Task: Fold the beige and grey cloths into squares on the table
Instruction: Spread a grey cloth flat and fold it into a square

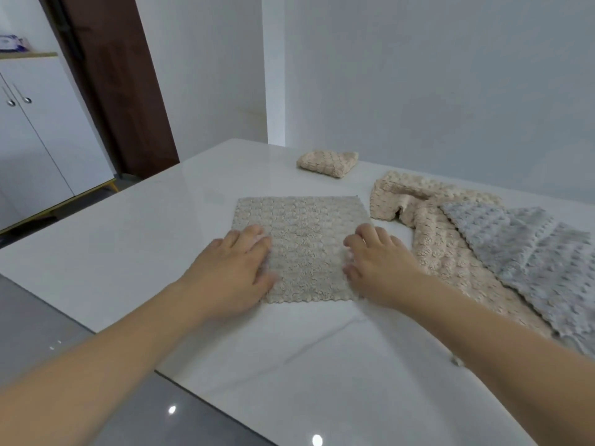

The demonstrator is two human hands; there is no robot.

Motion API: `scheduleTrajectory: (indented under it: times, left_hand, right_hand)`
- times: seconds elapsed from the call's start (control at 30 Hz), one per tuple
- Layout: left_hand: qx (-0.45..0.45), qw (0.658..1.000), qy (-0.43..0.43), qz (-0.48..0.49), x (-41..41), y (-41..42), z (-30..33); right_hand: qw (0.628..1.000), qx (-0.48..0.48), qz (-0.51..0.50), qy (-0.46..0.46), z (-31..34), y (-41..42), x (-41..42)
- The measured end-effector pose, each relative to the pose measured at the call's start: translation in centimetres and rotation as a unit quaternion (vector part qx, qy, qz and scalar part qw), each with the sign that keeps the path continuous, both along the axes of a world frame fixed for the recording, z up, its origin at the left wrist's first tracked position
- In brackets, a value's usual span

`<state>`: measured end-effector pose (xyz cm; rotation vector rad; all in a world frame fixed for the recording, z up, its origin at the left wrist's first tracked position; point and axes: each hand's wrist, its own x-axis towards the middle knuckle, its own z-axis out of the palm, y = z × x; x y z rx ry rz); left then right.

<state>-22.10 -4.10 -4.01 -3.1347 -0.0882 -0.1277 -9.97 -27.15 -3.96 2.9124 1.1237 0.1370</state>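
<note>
a white marble-look table [199, 220] fills the middle of the view, its left edge running diagonally from the near bottom up toward a far corner by the white wall [418, 75]. bare tabletop lies to the left of the work and in front of it, toward the person; the right side is crowded.

the greyish-beige cloth [302, 246] lies flat near the middle of the table, spread as a rough square. its far edge runs level across the view, its near scalloped edge sits just short of the wrists, and its sides lean slightly so the shape reads a little longer near to far than across. the left hand [235, 268] rests palm down on the cloth's left margin, fingers straight and close together, partly over the edge onto the table. the right hand [376, 262] lies on the right margin, fingers spread and slightly bent, tips on the fabric; neither hand is gripping it.

just right of that cloth, close but apart, a crumpled beige cloth [431, 233] stretches from far-left to near-right, one end bunched and folded over. a grey cloth [521, 249] overlaps its right side and runs the same diagonal toward the table's right edge.

a small folded beige cloth [328, 163] sits at the far edge, near the wall, well apart from the rest.

beyond the table's left edge stand a dark brown door [119, 85] and a white cabinet [35, 130] over grey floor [38, 320].
</note>
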Motion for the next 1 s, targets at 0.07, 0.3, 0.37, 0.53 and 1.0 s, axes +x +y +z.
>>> scheduleTrajectory:
  times: [0.07, 0.3, 0.37, 0.53, 1.0]
  left_hand:
    - [-0.041, 0.997, 0.002, -0.067, -0.8, -1.4, 0.9]
    - [0.007, 0.991, 0.123, -0.055, -0.4, -3.9, 1.8]
    - [-0.08, 0.972, 0.217, -0.032, -0.3, -3.7, 2.1]
    - [-0.142, 0.965, 0.22, 0.002, 1.4, -1.1, 5.7]
    - [-0.089, 0.989, -0.014, 0.117, 11.4, 4.4, -1.0]
  right_hand:
    - [0.997, 0.027, 0.058, 0.053, 0.9, 0.3, -1.6]
    - [0.984, -0.115, 0.046, 0.13, 3.0, -0.1, -3.5]
    - [0.966, -0.125, 0.006, 0.225, 4.0, -0.4, -3.2]
    - [0.949, -0.054, -0.061, 0.304, 7.8, -1.1, 0.3]
    - [0.97, 0.204, -0.129, 0.029, -3.1, 5.8, 10.4]
